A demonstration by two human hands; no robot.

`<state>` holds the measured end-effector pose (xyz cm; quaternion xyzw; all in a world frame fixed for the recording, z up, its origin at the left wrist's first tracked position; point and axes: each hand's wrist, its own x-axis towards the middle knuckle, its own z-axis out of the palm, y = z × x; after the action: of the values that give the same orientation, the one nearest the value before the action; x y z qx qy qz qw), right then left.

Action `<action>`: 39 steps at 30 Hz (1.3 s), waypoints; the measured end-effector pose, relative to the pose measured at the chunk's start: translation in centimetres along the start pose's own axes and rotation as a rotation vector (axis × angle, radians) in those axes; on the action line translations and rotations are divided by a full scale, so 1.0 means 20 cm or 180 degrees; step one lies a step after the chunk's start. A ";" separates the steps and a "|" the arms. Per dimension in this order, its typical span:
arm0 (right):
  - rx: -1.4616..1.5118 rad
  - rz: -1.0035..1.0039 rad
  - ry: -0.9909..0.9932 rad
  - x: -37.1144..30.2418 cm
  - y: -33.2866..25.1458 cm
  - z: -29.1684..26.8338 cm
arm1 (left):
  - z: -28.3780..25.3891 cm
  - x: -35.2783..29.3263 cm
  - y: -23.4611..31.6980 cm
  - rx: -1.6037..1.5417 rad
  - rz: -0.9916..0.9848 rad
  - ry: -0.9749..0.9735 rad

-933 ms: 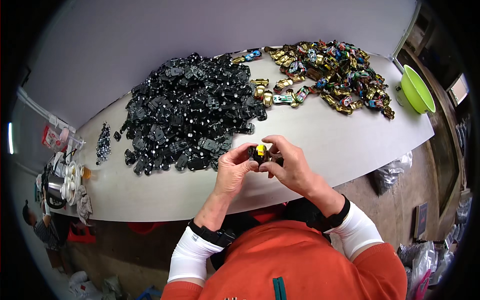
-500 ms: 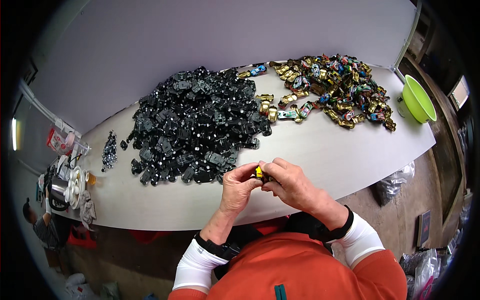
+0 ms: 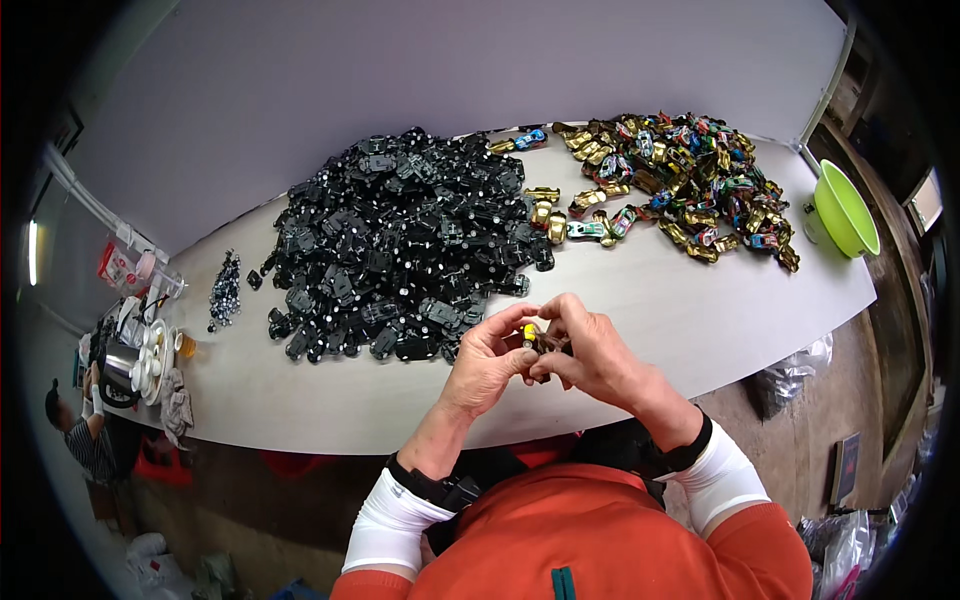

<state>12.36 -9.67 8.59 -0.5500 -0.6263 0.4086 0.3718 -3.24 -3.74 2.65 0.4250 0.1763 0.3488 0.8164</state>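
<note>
The left hand (image 3: pixel 484 364) and right hand (image 3: pixel 597 358), partly curled, pinch what is probably a small yellow-and-dark toy car (image 3: pixel 529 333) between them. The tabletop (image 3: pixel 680 320) gives room beyond and rightward; its near edge passes under the wrists.

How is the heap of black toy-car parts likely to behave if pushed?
The heap would probably slump and scatter, being loosely stacked. Its hard-looking, moulded pieces seem stiff rather than floppy. They may slide easily, since the tabletop looks smooth.
</note>
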 end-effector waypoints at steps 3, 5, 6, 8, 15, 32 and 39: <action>0.0281 0.0077 0.0293 0.03 0.12 0.03 | -0.03 0.01 -0.02 -0.0009 -0.0246 0.0199; 0.0442 -0.0022 0.0327 0.02 0.17 0.07 | -0.10 0.02 -0.09 -0.0236 0.0126 0.0457; 0.0325 -0.0035 0.0309 0.01 0.18 0.08 | -0.12 0.02 -0.11 -0.0268 0.0113 0.0544; 0.0388 -0.0032 0.0462 0.02 0.24 0.13 | -0.11 0.01 -0.12 -0.0115 0.0061 0.0662; 0.0522 0.0214 0.0409 0.07 0.29 0.17 | -0.08 -0.01 -0.12 0.0758 0.0040 0.0987; 0.0648 0.0103 0.0535 0.12 0.34 0.12 | -0.16 0.05 -0.18 0.0267 -0.0016 0.0912; 0.0757 0.0325 0.0075 0.11 0.34 0.09 | -0.19 0.06 -0.16 0.0316 -0.0091 0.1147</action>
<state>13.01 -7.27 1.68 -0.5380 -0.5402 0.4918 0.4205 -3.29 -1.93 -2.24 0.3929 0.3427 0.3986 0.7545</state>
